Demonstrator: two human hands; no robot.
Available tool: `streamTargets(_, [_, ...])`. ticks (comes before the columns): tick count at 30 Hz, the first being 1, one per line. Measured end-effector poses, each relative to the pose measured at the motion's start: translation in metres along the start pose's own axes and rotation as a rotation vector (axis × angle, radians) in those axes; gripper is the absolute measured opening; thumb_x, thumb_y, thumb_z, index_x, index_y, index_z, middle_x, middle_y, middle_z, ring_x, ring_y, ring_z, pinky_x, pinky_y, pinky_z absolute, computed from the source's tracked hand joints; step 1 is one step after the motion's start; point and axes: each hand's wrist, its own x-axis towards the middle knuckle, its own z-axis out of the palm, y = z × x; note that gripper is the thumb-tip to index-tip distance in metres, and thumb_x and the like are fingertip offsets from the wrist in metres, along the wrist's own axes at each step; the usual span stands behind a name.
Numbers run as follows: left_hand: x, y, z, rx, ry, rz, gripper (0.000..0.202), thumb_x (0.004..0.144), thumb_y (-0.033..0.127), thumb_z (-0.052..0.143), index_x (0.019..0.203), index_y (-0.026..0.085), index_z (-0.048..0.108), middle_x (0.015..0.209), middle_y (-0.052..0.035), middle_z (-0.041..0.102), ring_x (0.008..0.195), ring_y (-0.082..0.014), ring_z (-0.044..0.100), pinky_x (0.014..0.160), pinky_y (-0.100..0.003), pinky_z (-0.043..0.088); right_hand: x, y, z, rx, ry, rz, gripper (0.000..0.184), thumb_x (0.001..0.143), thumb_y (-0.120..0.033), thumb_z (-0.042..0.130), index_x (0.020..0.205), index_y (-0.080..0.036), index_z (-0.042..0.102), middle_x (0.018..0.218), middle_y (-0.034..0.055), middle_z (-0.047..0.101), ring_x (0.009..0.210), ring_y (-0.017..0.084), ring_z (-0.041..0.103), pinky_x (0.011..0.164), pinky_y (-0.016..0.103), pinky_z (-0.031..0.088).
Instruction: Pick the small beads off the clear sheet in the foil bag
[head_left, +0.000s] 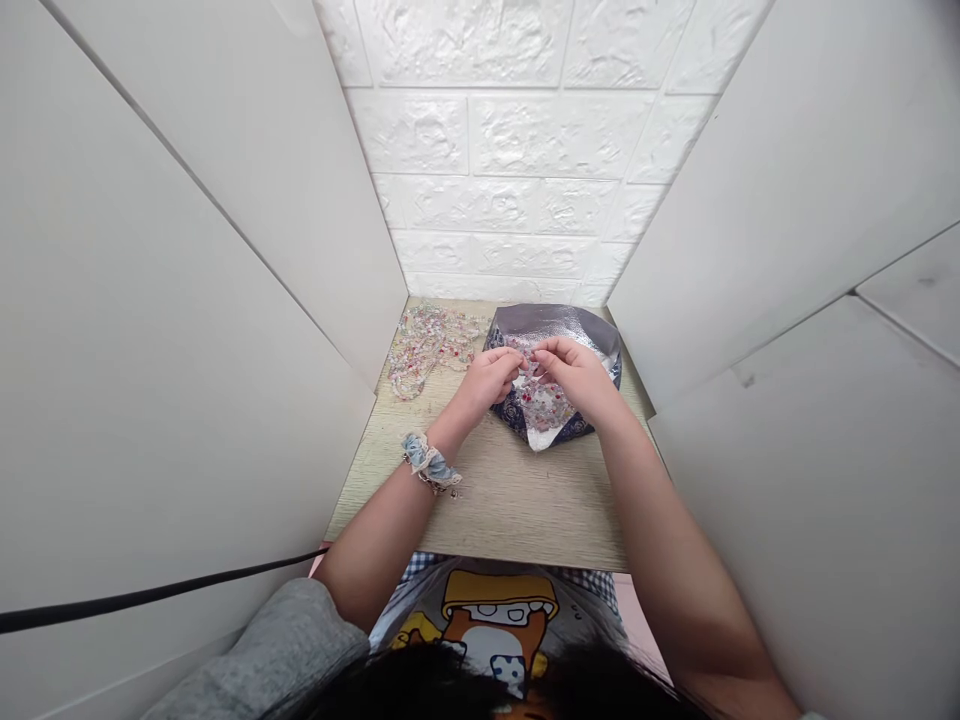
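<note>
My left hand (491, 378) and my right hand (576, 372) meet over an open foil bag (559, 325) with a blue patterned outside. Both hands have their fingers pinched together on a strand of small clear and red beads (541, 398) that lies across the bag's silver inside. The fingertips of the two hands almost touch. A pile of similar bead strands (429, 345) lies to the left of the bag, apart from my left hand. A blue and white scrunchie (429, 464) sits on my left wrist.
The wooden desk (517, 505) is narrow, closed in by white panels on the left (225, 300) and right (787, 250) and a white brick-pattern wall (517, 150) behind. A black cable (150, 597) crosses the lower left.
</note>
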Motion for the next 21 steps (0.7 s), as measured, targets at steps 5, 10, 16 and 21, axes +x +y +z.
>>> streamTargets(5, [-0.0021, 0.0025, 0.003, 0.016, -0.046, -0.02, 0.015, 0.073, 0.023, 0.045, 0.063, 0.013, 0.049, 0.043, 0.0085, 0.024, 0.032, 0.0001, 0.018, 0.034, -0.016, 0.009, 0.0005, 0.0009, 0.003, 0.376, -0.079, 0.061, 0.022, 0.062, -0.035, 0.062, 0.075, -0.019, 0.055, 0.07, -0.0009, 0.056, 0.066, 0.01, 0.052, 0.067, 0.026, 0.044])
streamTargets(10, [-0.003, 0.0033, 0.0036, 0.033, -0.056, -0.008, 0.015, 0.073, 0.022, 0.045, 0.062, 0.013, 0.048, 0.042, 0.0084, 0.024, 0.032, -0.0002, 0.019, 0.033, -0.016, 0.01, -0.0012, -0.0036, 0.0046, 0.447, -0.077, 0.1, 0.024, 0.058, -0.034, 0.067, 0.073, -0.018, 0.057, 0.066, -0.0017, 0.056, 0.063, 0.009, 0.052, 0.07, 0.027, 0.045])
streamTargets(16, [-0.0058, 0.0067, 0.0041, 0.039, -0.034, 0.017, 0.016, 0.074, 0.021, 0.045, 0.061, 0.012, 0.048, 0.043, 0.0082, 0.024, 0.032, -0.0003, 0.019, 0.034, -0.016, 0.011, -0.0024, -0.0036, 0.0048, 0.504, -0.088, 0.093, 0.022, 0.059, -0.031, 0.068, 0.072, -0.018, 0.057, 0.067, -0.0021, 0.057, 0.064, 0.008, 0.053, 0.071, 0.025, 0.046])
streamTargets(21, [-0.0068, 0.0079, 0.0042, 0.039, -0.012, 0.016, 0.016, 0.074, 0.02, 0.044, 0.061, 0.012, 0.048, 0.043, 0.0084, 0.024, 0.033, -0.0002, 0.018, 0.034, -0.016, 0.01, -0.0022, -0.0046, 0.0053, 0.536, -0.095, 0.102, 0.022, 0.059, -0.029, 0.069, 0.072, -0.018, 0.056, 0.068, -0.002, 0.057, 0.065, 0.008, 0.054, 0.07, 0.024, 0.046])
